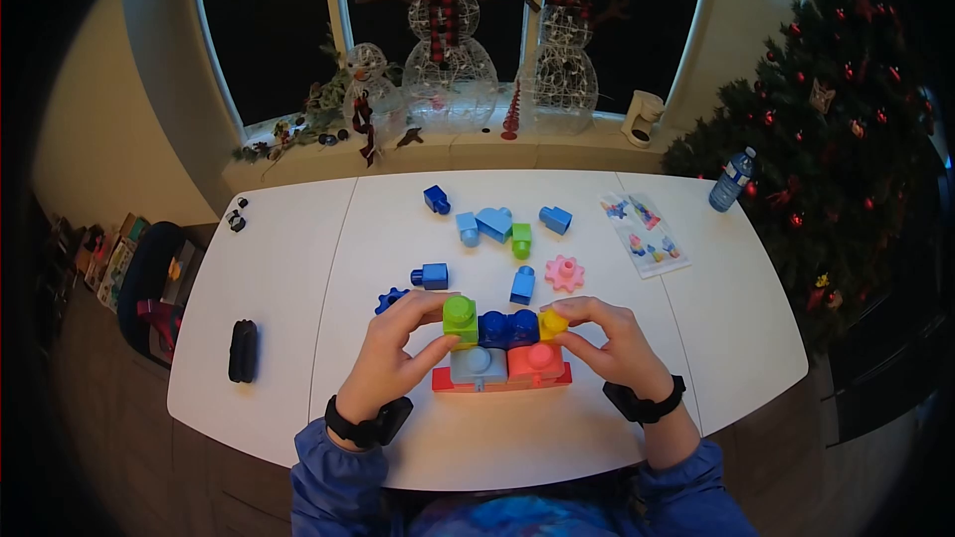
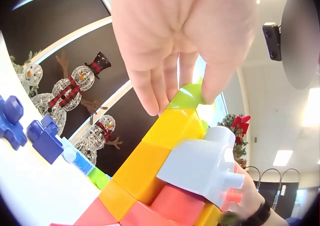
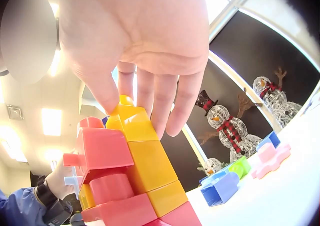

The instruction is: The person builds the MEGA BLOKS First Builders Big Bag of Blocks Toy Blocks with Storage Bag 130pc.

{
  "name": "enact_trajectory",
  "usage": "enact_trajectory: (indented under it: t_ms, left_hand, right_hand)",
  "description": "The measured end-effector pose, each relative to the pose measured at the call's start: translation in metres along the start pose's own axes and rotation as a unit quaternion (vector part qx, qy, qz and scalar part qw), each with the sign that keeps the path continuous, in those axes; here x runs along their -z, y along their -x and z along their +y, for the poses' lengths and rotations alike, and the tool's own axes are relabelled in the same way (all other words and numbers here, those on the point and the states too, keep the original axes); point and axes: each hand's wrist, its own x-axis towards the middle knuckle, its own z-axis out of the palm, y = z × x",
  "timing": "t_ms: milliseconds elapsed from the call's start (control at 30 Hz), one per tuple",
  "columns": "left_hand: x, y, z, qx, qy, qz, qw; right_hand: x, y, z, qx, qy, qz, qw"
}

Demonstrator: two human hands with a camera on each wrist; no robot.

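Between both hands stands a tower of toy building blocks, on a red base (image 1: 442,381). My left hand (image 1: 393,358) pinches the green block (image 1: 460,320) at the tower's top left corner, thumb in front and fingers behind. At the top right, my right hand (image 1: 619,348) pinches a yellow block (image 3: 134,123) between thumb and fingers. Dark blue blocks (image 1: 507,328) with round studs sit between these two corners. Lower on the near side, a grey-blue piece (image 2: 197,163) and a coral piece (image 3: 102,148) stick out toward me. Larger yellow blocks (image 2: 142,168) form the sides below.
Loose blue blocks (image 1: 522,284), a green block (image 1: 521,241), a pink gear (image 1: 565,273) and a dark blue gear (image 1: 389,300) lie beyond the tower. A picture sheet (image 1: 645,235) and water bottle (image 1: 732,180) are at right, a black case (image 1: 243,351) at left.
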Motion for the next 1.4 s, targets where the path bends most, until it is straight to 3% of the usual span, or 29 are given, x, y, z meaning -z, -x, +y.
enact_trajectory:
  t_ms: [133, 233, 267, 367, 400, 600, 800, 1000, 1133, 1233, 1400]
  left_hand:
    - [0.008, -0.005, -0.008, -0.035, 0.01, 0.033, 0.999]
    - [0.022, -0.026, -0.034, 0.056, 0.039, 0.127, 0.99]
    - [0.028, -0.035, -0.043, 0.092, -0.022, 0.123, 0.988]
    - [0.041, -0.051, -0.089, 0.034, -0.256, -0.004, 0.966]
    - [0.04, -0.055, -0.099, 0.014, -0.276, -0.032, 0.96]
    - [0.032, -0.074, -0.126, 0.073, -0.36, -0.104, 0.924]
    - [0.036, -0.074, -0.057, 0.063, -0.214, 0.005, 0.975]
    - [0.036, -0.077, 0.04, -0.049, -0.027, 0.089, 0.994]
    - [0.027, -0.075, 0.082, -0.117, -0.141, -0.039, 0.982]
    - [0.017, -0.075, 0.069, -0.173, -0.144, -0.08, 0.971]
    - [0.01, -0.069, 0.054, -0.133, -0.168, -0.152, 0.965]
  right_hand:
    - [0.0, 0.0, -0.001, -0.002, -0.008, 0.001, 1.0]
    - [0.0, 0.0, 0.002, 0.005, -0.001, 0.001, 1.0]
    - [0.0, 0.001, 0.002, 0.004, -0.001, 0.0, 1.0]
    - [0.0, 0.0, 0.002, 0.003, -0.003, -0.002, 1.0]
    - [-0.001, 0.001, 0.003, 0.002, -0.005, -0.001, 1.0]
    - [-0.001, 0.001, 0.004, 0.003, -0.009, 0.003, 1.0]
    - [0.0, 0.0, 0.001, 0.006, -0.003, 0.004, 1.0]
    - [-0.001, 0.001, 0.002, 0.0, -0.005, 0.006, 1.0]
    - [-0.001, 0.001, 0.001, -0.003, 0.0, 0.005, 1.0]
    - [-0.002, 0.001, 0.0, -0.001, 0.0, 0.009, 1.0]
    - [-0.002, 0.002, 0.002, -0.005, -0.004, 0.009, 1.0]
